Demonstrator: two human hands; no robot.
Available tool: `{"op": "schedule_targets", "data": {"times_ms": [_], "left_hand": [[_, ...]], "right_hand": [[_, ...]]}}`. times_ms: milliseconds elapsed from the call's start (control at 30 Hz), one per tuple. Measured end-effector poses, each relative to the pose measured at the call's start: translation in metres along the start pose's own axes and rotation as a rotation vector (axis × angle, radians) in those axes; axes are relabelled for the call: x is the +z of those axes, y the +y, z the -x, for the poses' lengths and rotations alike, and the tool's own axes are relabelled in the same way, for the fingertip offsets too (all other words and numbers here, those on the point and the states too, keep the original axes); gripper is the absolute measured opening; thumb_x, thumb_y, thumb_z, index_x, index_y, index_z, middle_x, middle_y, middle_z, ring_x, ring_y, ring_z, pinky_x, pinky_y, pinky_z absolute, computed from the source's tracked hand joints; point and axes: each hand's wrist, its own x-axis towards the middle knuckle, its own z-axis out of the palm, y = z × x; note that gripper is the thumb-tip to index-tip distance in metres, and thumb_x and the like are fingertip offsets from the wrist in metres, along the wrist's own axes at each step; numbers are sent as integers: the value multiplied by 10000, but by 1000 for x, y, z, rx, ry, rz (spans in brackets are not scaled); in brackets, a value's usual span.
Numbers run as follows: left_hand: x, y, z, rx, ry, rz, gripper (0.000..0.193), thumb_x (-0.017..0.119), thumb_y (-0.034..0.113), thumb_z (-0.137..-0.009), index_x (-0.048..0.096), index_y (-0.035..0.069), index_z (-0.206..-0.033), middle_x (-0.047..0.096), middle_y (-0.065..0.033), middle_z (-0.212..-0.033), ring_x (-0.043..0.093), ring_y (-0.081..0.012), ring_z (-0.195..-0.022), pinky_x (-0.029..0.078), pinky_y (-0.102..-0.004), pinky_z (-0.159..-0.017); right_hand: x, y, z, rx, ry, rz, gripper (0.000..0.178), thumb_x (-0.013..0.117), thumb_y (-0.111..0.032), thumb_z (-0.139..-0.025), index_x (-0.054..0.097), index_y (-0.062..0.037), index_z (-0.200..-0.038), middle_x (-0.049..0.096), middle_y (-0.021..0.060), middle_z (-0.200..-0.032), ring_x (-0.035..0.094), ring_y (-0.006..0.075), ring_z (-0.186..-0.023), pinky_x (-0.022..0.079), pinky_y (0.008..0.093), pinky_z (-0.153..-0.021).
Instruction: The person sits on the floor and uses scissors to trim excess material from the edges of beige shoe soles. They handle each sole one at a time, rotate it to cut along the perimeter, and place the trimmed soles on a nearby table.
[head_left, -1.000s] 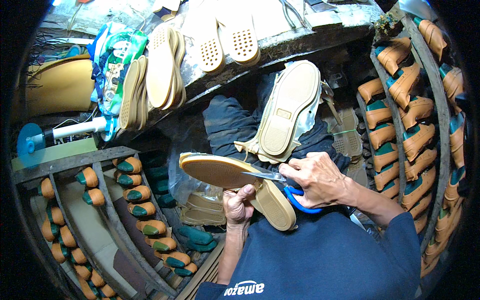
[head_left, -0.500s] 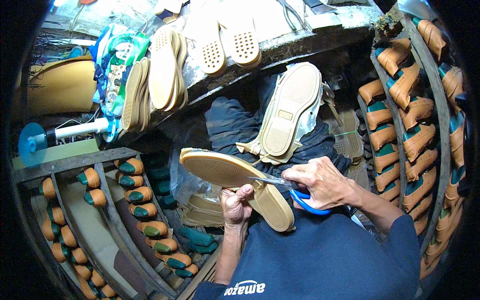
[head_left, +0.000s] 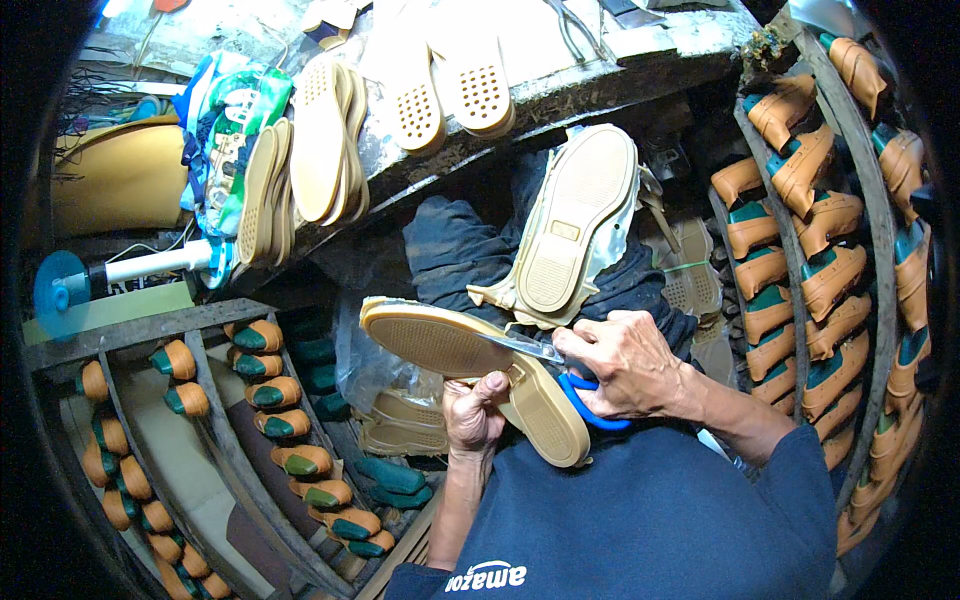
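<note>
A tan shoe sole (head_left: 425,338) is tilted in front of my body, its textured underside showing. My left hand (head_left: 472,412) grips it near the middle, thumb on the near edge. With my right hand (head_left: 628,362) I hold blue-handled scissors (head_left: 590,408), fingers closed round the handles. Their blades lie at the sole's far edge near the waist, partly hidden by my fingers. A ragged, pale rim of excess material runs along that edge. Another tan sole (head_left: 585,205), with untrimmed pale flashing around it, rests on my lap just beyond.
At the far side, a workbench (head_left: 640,50) carries stacked soles (head_left: 325,140) and perforated soles (head_left: 485,95). Racks of brown-and-green shoe uppers stand at the left (head_left: 295,425) and right (head_left: 830,270). A small fan (head_left: 62,290) is at the left. More soles (head_left: 400,425) lie low beside my left hand.
My right hand has moved slightly left and away from me. The scissor blades have shifted from across the sole's waist to along its far edge. My left hand stays nearly still.
</note>
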Motion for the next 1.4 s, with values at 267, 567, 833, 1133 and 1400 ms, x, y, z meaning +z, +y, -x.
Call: {"op": "schedule_targets", "data": {"times_ms": [267, 567, 833, 1133, 1400], "left_hand": [[-3, 6, -4, 0, 17, -5, 464, 785, -33, -921, 666, -39, -1370, 799, -144, -1174, 790, -258, -1034, 661, -406, -955], [-10, 9, -11, -46, -3, -50, 468, 779, -64, -917, 664, -8, -1367, 778, -107, -1182, 765, -192, -970, 642, -332, -871], [-6, 7, -11, -44, -43, -63, 568, 814, -51, -876, 630, -42, -1414, 781, -166, -1263, 786, -280, -1097, 662, -412, -946], [-13, 34, -28, 23, -114, -144, 570, 773, -13, -891, 598, -44, -1432, 761, -157, -1272, 779, -298, -1093, 659, -436, -964], [-5, 59, -47, 124, -82, -61, 447, 737, 46, -1023, 599, 12, -1447, 774, -165, -1227, 799, -311, -1027, 704, -475, -883]], "right_hand": [[2, 6, 7, 22, -97, 6, 459, 812, -286, -849, 648, -47, -1206, 736, 141, -891, 755, 373, -726, 612, 485, -633], [-1, -6, -3, 49, -2, -28, 460, 800, -298, -839, 689, -27, -1194, 731, 168, -922, 752, 381, -764, 605, 479, -690], [1, -8, -9, 50, 73, -4, 532, 837, -327, -796, 687, -33, -1214, 705, 140, -868, 725, 355, -734, 571, 467, -653], [3, 6, -3, 62, -33, -101, 395, 801, -271, -863, 653, -54, -1159, 748, 150, -922, 751, 388, -762, 599, 483, -653], [7, -3, -9, 74, -67, -231, 491, 859, -315, -830, 666, -69, -1208, 748, 150, -955, 750, 405, -818, 596, 503, -697]]}}
